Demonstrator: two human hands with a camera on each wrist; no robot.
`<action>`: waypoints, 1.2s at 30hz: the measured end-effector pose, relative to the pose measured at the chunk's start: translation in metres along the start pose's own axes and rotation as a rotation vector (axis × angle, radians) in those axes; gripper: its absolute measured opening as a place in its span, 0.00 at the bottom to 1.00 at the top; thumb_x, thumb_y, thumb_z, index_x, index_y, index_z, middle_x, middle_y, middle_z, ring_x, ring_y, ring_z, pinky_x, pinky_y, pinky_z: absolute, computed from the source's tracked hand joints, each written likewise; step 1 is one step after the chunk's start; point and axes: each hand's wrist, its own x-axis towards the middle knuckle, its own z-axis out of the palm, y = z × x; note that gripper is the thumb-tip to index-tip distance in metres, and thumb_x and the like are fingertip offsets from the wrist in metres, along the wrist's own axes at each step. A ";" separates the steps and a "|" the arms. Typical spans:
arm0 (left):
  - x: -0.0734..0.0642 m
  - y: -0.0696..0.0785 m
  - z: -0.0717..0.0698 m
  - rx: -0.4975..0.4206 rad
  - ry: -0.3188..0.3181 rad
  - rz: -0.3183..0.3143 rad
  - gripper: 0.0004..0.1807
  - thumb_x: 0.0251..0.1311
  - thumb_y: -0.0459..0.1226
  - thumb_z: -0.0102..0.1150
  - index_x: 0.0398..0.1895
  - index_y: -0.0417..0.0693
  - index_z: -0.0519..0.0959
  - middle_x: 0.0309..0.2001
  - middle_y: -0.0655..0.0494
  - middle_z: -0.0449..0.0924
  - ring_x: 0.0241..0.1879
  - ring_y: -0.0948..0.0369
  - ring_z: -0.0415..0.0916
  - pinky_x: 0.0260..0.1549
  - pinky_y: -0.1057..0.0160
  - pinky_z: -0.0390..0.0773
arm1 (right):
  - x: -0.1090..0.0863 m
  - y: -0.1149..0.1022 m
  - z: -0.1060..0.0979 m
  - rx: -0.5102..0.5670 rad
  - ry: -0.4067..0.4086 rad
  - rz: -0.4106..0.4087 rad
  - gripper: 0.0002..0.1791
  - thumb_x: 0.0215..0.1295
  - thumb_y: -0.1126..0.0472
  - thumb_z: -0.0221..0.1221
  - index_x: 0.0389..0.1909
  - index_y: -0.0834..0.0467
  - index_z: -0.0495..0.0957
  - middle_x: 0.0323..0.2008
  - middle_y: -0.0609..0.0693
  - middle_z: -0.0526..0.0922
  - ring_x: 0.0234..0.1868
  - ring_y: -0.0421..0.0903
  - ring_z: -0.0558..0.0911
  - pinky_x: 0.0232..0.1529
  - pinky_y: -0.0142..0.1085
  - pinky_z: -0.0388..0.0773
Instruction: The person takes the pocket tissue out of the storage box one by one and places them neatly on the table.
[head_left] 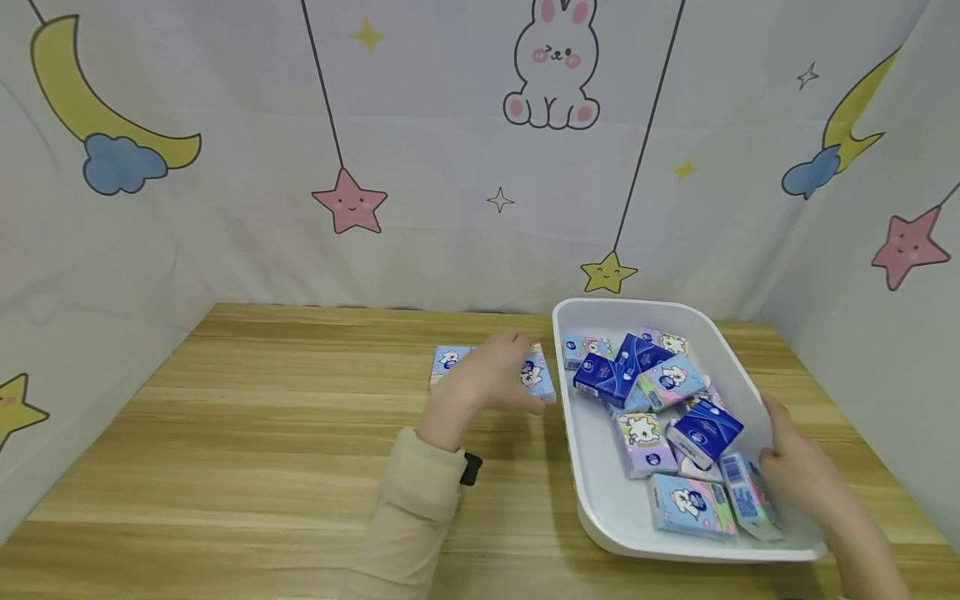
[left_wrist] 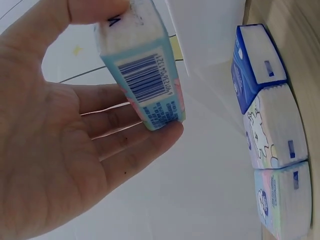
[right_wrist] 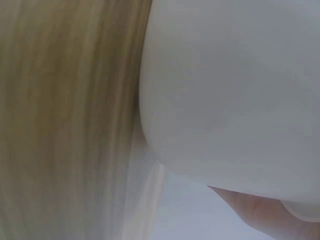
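Observation:
My left hand (head_left: 487,375) pinches a light blue pocket tissue pack (left_wrist: 145,80) between thumb and fingers, just left of a white plastic bin (head_left: 611,508). A barcode shows on the pack's side in the left wrist view. Below that hand, a row of tissue packs stands on the table: a dark blue one (left_wrist: 260,65), a purple one (left_wrist: 275,127) and a light blue one (left_wrist: 284,200). The head view shows part of this row; my hand hides the rest. My right hand (head_left: 806,467) grips the bin's right rim, its fingers (right_wrist: 260,212) showing past the wall.
Inside the bin lie several tissue packs, some dark blue (head_left: 705,431), others pastel with cartoon prints (head_left: 692,504), loosely heaped. The bin stands on the right part of the wooden table (head_left: 262,433). A printed white cloth (head_left: 442,142) hangs behind and at both sides.

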 end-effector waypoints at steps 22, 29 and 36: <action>-0.011 -0.046 -0.016 -0.057 0.070 -0.131 0.46 0.46 0.44 0.71 0.68 0.38 0.62 0.65 0.43 0.67 0.61 0.50 0.67 0.63 0.52 0.71 | 0.003 0.002 0.001 -0.001 -0.007 0.011 0.42 0.62 0.69 0.43 0.73 0.69 0.31 0.56 0.84 0.63 0.52 0.81 0.70 0.43 0.69 0.71; -0.015 -0.063 -0.018 -0.065 0.101 -0.146 0.45 0.45 0.42 0.71 0.68 0.37 0.63 0.65 0.42 0.66 0.59 0.49 0.68 0.61 0.50 0.72 | 0.001 0.000 0.001 0.006 -0.011 0.011 0.42 0.62 0.70 0.43 0.73 0.69 0.30 0.57 0.84 0.62 0.53 0.81 0.70 0.44 0.69 0.71; -0.016 -0.079 -0.020 -0.079 0.104 -0.192 0.46 0.44 0.38 0.70 0.69 0.38 0.61 0.67 0.41 0.64 0.59 0.48 0.68 0.59 0.49 0.74 | 0.001 -0.001 0.001 -0.001 -0.011 0.008 0.42 0.62 0.70 0.43 0.72 0.70 0.31 0.56 0.85 0.63 0.52 0.81 0.70 0.44 0.69 0.71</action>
